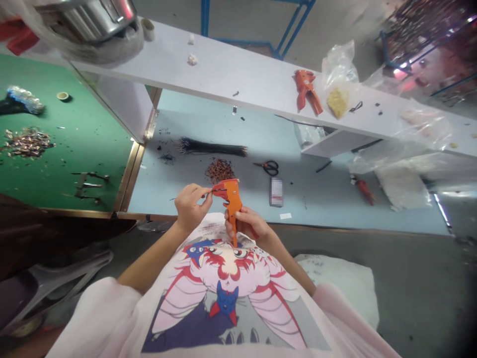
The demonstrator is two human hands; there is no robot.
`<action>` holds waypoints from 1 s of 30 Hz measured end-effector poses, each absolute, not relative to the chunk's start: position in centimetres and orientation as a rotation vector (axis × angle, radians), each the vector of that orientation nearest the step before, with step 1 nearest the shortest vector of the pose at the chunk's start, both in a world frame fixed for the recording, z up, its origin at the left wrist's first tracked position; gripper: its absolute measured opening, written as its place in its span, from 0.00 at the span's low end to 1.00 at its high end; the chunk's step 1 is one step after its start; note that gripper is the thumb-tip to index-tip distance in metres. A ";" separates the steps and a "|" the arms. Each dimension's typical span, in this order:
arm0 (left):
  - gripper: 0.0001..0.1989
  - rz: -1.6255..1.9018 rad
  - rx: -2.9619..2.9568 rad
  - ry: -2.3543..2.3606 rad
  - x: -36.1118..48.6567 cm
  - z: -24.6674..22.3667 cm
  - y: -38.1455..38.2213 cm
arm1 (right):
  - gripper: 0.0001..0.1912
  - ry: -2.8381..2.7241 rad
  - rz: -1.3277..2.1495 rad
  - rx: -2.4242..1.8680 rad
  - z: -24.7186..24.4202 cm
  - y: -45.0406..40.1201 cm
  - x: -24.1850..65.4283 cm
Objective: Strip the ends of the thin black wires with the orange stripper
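My right hand (pixel 248 223) is wrapped round the handles of an orange and red wire stripper (pixel 233 195), its head turned up and to the left. Between the fingertips of my left hand (pixel 192 205) is a thin dark wire (pixel 213 191), its end at the stripper's jaws. Whether the jaws bite on the wire I cannot tell. Just beyond the tool lies a heap of small copper-coloured and dark scraps (pixel 219 170). Behind that heap rests a bundle of black wires (pixel 214 147) with bare ends.
Black-handled scissors (pixel 270 167) and a phone-like object (pixel 276 192) lie on the blue bench to the right. Another stripper (pixel 307 92) sits on the white shelf beside a yellow packet (pixel 338 102). A green bench (pixel 82 164) with a scrap pile (pixel 29 142) adjoins at left.
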State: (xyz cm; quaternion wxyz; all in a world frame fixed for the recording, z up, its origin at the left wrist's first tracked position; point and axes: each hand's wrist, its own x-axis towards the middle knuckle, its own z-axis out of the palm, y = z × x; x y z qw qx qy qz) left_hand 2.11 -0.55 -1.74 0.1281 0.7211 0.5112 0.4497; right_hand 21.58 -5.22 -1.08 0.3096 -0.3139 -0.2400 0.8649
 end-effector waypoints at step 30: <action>0.04 1.273 1.857 1.434 1.1 -2.2 -0.1 | 0.19 -1.759 0.950 -2.249 -10.6 -2.2 25.3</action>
